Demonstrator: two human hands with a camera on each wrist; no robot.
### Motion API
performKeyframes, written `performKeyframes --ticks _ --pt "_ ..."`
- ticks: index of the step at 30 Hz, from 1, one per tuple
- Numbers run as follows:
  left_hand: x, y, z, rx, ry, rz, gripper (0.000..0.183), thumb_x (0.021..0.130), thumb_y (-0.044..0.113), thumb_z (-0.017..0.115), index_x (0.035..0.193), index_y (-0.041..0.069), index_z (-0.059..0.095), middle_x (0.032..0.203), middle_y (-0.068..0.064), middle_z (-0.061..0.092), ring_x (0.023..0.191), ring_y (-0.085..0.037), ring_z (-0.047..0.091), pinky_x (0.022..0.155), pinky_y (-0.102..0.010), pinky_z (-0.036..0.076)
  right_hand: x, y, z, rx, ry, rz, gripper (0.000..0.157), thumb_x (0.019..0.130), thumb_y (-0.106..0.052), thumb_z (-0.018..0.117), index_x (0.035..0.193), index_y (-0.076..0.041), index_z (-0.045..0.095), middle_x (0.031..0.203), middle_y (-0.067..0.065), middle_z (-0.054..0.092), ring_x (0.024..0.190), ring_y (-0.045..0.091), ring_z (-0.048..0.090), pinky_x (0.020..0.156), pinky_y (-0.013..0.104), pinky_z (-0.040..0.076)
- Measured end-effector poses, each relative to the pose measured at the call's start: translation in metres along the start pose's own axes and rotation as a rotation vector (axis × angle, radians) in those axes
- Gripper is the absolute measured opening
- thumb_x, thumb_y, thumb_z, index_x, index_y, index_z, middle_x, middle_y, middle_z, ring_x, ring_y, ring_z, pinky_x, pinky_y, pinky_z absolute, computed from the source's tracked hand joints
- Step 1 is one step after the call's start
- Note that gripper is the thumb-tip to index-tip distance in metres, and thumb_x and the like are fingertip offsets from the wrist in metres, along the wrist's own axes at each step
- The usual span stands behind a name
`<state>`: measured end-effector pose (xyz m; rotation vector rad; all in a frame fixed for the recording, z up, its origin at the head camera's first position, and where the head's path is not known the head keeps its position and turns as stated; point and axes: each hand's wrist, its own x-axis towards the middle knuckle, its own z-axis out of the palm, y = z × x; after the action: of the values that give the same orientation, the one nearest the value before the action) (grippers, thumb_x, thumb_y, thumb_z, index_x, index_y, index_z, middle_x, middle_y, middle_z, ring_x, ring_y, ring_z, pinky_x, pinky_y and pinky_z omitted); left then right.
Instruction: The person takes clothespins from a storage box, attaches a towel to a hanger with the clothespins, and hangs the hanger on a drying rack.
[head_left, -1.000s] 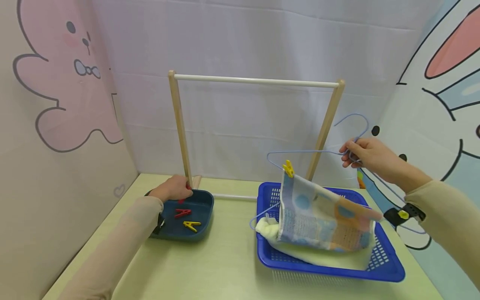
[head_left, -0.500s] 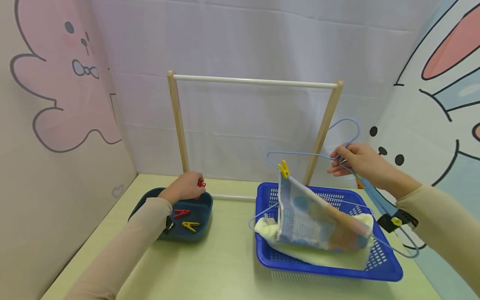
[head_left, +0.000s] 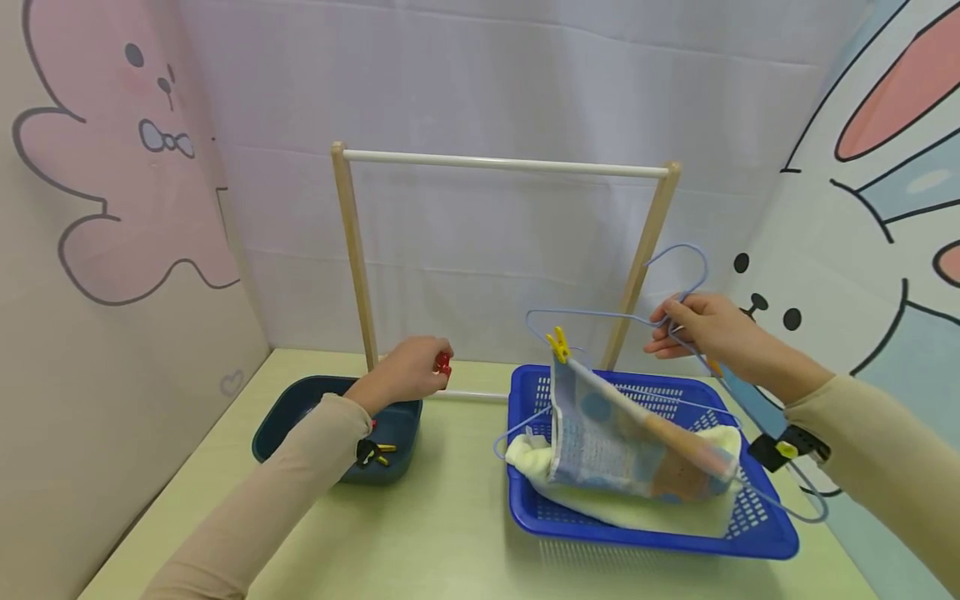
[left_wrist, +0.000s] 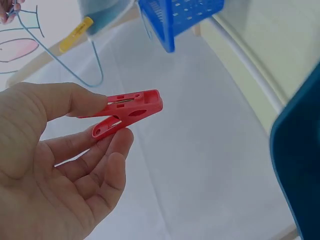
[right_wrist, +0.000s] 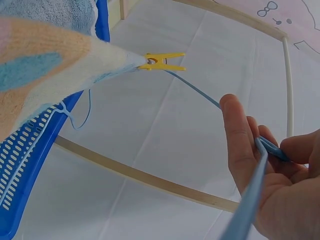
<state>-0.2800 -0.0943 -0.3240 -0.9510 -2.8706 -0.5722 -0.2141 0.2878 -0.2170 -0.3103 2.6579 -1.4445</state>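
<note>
My left hand [head_left: 408, 369] pinches a red clothespin [left_wrist: 130, 110] between thumb and fingers, just right of the dark blue bin [head_left: 292, 404]. On the other side my right hand [head_left: 712, 329] grips a light blue wire hanger [head_left: 585, 312] near the base of its hook. From the hanger droops a patterned towel [head_left: 600, 425], fastened at its left corner by a yellow clothespin [head_left: 558, 344]. The towel's right end sags lower, over the blue basket. In the right wrist view the yellow clothespin [right_wrist: 162, 61] bites the towel edge at the hanger wire.
A blue perforated basket [head_left: 637, 546] holds a pale yellow towel [head_left: 637, 515] and another blue hanger [head_left: 513, 433]. Behind stands a wooden rack with a white top rail [head_left: 495, 163]. Yellow clothespins [head_left: 384, 454] lie in the bin, partly covered by my left wrist.
My left hand has lifted a red clothespin from the bin and carried it right. My right hand has lowered the hanger slightly and shifted it left.
</note>
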Motion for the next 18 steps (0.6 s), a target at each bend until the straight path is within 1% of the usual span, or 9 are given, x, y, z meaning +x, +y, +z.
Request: performKeyframes --ticks 3,8,12,18 --pt "0.002 0.009 0.001 -0.019 0.009 0.018 0.029 0.083 0.006 0.064 0.111 0.000 0.061 0.096 -0.009 0.064 0.084 -0.021 0.060 0.073 -0.034 0.050 -0.001 -0.001 0.003 0.005 -0.005 0.003 0.044 0.105 -0.022 0.029 0.118 0.017 0.044 0.094 0.017 0.065 0.081 0.014 0.068 0.074 0.030 0.054" --pt "0.007 0.019 0.005 -0.039 0.012 0.007 0.028 0.083 0.005 0.065 0.111 0.001 0.062 0.095 -0.006 0.064 0.084 -0.019 0.059 0.073 -0.031 0.051 -0.003 -0.002 0.008 0.011 -0.019 -0.001 0.044 0.105 -0.023 0.031 0.118 0.017 0.044 0.096 0.018 0.065 0.083 0.014 0.068 0.075 0.030 0.054" --pt "0.010 0.023 0.009 -0.038 0.006 0.022 0.026 0.083 0.005 0.067 0.109 0.002 0.062 0.092 -0.004 0.064 0.082 -0.017 0.059 0.073 -0.030 0.050 -0.004 -0.002 0.012 0.027 -0.024 -0.011 0.044 0.105 -0.022 0.032 0.117 0.018 0.044 0.097 0.019 0.064 0.082 0.014 0.068 0.075 0.031 0.054" --pt "0.012 0.028 0.013 -0.027 -0.003 0.068 0.024 0.083 0.008 0.069 0.106 0.002 0.063 0.091 -0.004 0.064 0.082 -0.016 0.059 0.074 -0.030 0.050 -0.005 -0.005 0.019 0.047 -0.022 -0.030 0.043 0.105 -0.020 0.032 0.116 0.020 0.046 0.096 0.021 0.062 0.083 0.015 0.068 0.077 0.032 0.053"
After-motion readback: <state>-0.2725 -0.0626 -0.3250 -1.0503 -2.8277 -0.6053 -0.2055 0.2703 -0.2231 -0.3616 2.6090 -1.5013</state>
